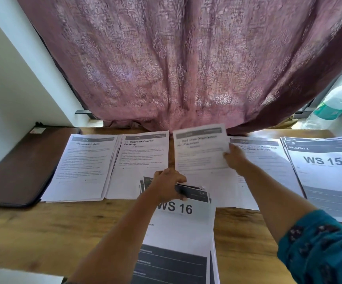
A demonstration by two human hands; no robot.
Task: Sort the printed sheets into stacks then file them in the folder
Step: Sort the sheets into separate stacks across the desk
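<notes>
A patterned pink curtain hangs behind a wooden table, on which the printed sheets are laid out in a row of stacks. A dark brown folder lies closed at the far left, just beside the "Mouthwash" stack; the "Bathroom Counter Cleaning" stack follows, then a third stack, a fourth stack and the "WS 15" stack at the right. A plastic bottle stands at the far right edge.

Nearest the person, an unsorted pile headed "WS 16" is gripped at its top edge by the left hand, fingers curled over several sheets. A single sheet is pinched at its right edge by the right hand and held tilted above the third stack.

The sorting step is judged to be in hand; filing is not yet begun. For the next move, the sheet needs to be lowered squarely onto its matching stack and released, then another taken from the pile.
</notes>
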